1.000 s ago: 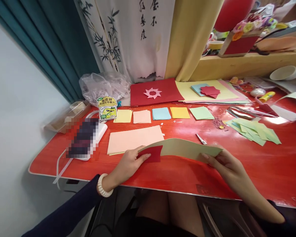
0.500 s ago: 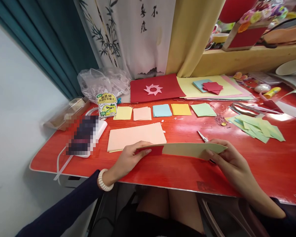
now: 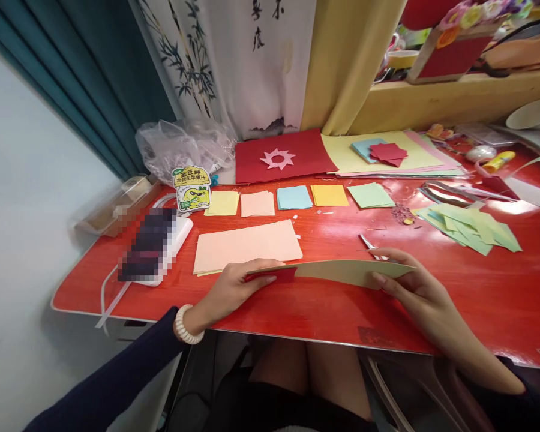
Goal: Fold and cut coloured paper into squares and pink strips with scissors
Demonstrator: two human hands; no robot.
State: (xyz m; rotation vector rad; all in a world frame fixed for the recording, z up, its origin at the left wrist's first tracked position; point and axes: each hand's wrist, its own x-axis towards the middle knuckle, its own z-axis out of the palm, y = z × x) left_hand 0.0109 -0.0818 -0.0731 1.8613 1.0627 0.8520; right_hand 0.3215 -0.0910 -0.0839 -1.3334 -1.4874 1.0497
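Observation:
Between both hands I hold a pale green sheet of paper (image 3: 337, 272), seen nearly edge-on and slightly bowed above the table's front part. My left hand (image 3: 236, 288) pinches its left end, where a red paper piece (image 3: 287, 275) shows against it. My right hand (image 3: 414, 291) grips the other end, thumb on the near face. Behind the sheet lie scissors (image 3: 371, 245), partly hidden by my right hand. A pale pink paper sheet (image 3: 247, 245) with a yellowish one under it rests just beyond my left hand.
Small square paper stacks, such as a blue one (image 3: 294, 197), form a row. Green paper scraps (image 3: 470, 228) lie at right. A pink paper ring (image 3: 278, 159) sits on red card (image 3: 247, 171). A blurred-out device (image 3: 150, 246) and a juice packet (image 3: 192, 191) are at left.
The paper has tilted a little closer to edge-on, so less of its near face and of the red piece shows. Both hands keep their hold; the view has shifted slightly.

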